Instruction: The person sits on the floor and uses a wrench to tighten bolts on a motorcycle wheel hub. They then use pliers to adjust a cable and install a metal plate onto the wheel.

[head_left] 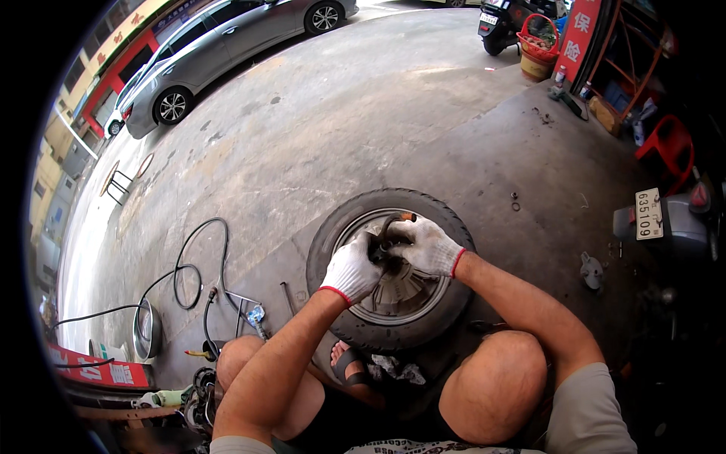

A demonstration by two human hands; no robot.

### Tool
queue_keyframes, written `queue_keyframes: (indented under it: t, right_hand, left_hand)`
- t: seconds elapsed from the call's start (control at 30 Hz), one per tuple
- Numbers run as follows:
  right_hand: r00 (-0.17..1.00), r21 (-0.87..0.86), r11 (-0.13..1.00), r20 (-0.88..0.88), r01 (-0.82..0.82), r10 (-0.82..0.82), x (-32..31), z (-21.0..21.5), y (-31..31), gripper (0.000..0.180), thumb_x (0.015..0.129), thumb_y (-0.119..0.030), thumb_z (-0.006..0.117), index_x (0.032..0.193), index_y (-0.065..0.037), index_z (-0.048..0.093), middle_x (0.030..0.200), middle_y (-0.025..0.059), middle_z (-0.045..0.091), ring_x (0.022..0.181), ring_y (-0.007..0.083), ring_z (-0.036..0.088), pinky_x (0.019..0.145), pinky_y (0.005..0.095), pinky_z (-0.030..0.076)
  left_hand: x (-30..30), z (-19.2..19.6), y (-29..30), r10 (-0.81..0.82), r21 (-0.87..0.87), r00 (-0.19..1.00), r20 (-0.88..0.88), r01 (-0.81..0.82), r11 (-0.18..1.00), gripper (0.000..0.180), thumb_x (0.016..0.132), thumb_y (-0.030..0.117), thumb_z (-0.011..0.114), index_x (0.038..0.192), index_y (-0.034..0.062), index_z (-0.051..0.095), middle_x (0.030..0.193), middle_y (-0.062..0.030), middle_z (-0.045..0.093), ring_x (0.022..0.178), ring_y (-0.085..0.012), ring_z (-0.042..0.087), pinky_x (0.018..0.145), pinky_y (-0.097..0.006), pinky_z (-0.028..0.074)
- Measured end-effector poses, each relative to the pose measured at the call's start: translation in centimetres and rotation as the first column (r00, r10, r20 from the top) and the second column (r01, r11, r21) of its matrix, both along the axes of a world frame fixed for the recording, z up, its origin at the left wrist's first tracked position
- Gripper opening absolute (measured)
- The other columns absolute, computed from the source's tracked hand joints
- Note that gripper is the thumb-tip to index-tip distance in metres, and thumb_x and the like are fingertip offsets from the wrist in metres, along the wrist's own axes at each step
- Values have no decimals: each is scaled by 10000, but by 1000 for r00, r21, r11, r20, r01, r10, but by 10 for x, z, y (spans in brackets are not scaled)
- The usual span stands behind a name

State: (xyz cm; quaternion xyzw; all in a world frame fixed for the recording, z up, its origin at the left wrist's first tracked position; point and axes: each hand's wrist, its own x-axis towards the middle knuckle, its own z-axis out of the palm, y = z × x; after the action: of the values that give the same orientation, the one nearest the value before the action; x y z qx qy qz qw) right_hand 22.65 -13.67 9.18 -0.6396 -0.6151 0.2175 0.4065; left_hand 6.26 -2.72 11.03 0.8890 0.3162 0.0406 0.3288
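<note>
A wheel with a black tyre and a metal hub lies flat on the ground in front of my knees. Over the hub's middle, a dark cable curves up to an orange end piece. My right hand, in a white knitted glove with a red cuff, has its fingers closed on this cable. My left hand, gloved the same way, is closed at the hub's centre. What its fingers grip there is dark and mostly hidden by the gloves.
A black hose coils on the left near a metal basin. A thin metal rod lies beside the tyre. Small rings and a grey metal part lie to the right, near a parked scooter. A grey car stands far left.
</note>
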Motion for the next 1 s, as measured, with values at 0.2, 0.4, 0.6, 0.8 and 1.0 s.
queue_keyframes:
  t: [0.2, 0.4, 0.6, 0.8, 1.0]
  right_hand:
    - [994, -6, 1000, -106, 20, -21, -4, -13, 2, 318, 808, -45, 719, 1125, -30, 697, 1078, 176, 703, 1060, 320, 668, 915, 386, 527]
    - [941, -130, 977, -277, 167, -197, 6, -24, -35, 339, 858, -2, 682, 1196, -32, 678, 1108, 151, 671, 1059, 260, 662, 951, 353, 515]
    - [669, -260, 874, -566, 410, -482, -9, -66, -207, 257, 950, -17, 639, 1203, 15, 663, 1158, 94, 702, 1086, 154, 642, 996, 318, 505]
    - [129, -506, 469, -569, 724, -812, -115, -126, -420, 291, 974, -29, 598, 1260, 12, 631, 1156, 56, 688, 1049, 117, 625, 906, 285, 515]
    - [-173, -688, -51, -109, 724, -979, -262, -185, -543, 281, 944, -81, 614, 1211, -3, 653, 1077, 114, 720, 991, 164, 663, 883, 308, 520]
  left_hand:
    - [-3, -12, 7, 20, -118, 1000, 18, -17, 993, 470, 854, 245, 758, 1200, -46, 629, 1131, -234, 707, 1102, -326, 682, 960, -390, 520]
    - [-1, -22, 14, -26, -292, 986, 167, 75, 953, 413, 867, 116, 746, 1210, -71, 611, 1187, -189, 697, 1143, -223, 653, 1013, -333, 481]
    - [1, -29, 10, 49, -423, 979, 197, 40, 905, 248, 903, 116, 720, 1109, -2, 650, 812, -50, 674, 640, -76, 581, 570, -241, 472]
    - [5, -61, 34, 135, -500, 978, 157, -39, 865, 304, 944, 204, 734, 1206, 75, 650, 803, 12, 651, 538, -38, 474, 471, -210, 355]
    - [21, -70, 59, -96, -565, 975, 199, 195, 801, 295, 1005, 186, 635, 1257, 34, 631, 1059, -64, 688, 962, -169, 636, 870, -316, 519]
